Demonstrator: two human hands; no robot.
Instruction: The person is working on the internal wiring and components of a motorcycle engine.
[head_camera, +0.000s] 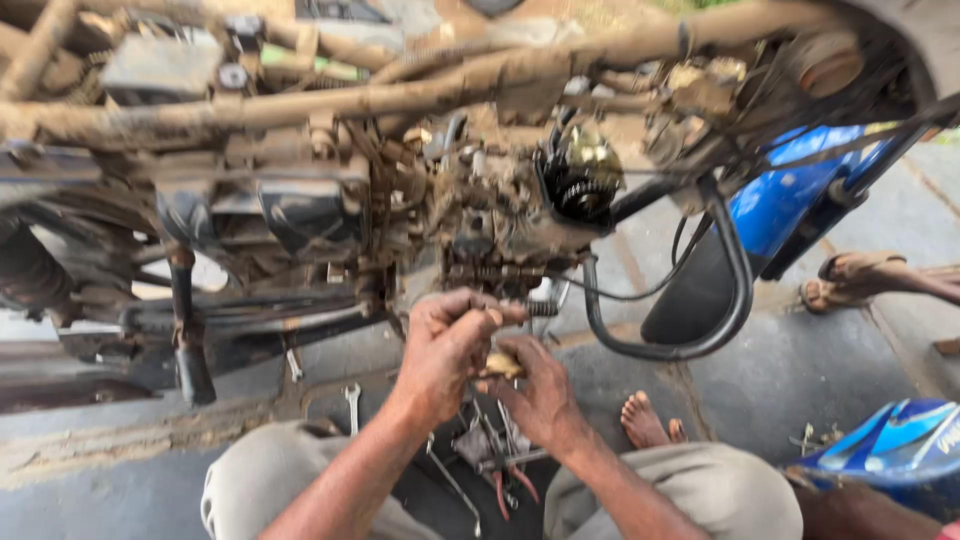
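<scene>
Hands meet below the engine (500, 215): left (445, 345) curled, right (535, 395) pinching a small muddy part (503, 364).

Above fingers: black gear (583, 197) on muddy frame. Below: spanner (352, 403), red-handled pliers (510, 487) on floor. Right: blue fender (790, 195), sandalled foot (850, 280).

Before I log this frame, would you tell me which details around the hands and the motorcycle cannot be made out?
- Head view: the small tan part pinched between the left hand and right hand is mostly hidden by fingers; its shape is unclear.
- The muddy motorcycle engine is motion-blurred; fasteners are unreadable.
- The metal hand tools on the ground are partly covered by the forearms.
- A sandalled foot is cut off by the right edge.
</scene>
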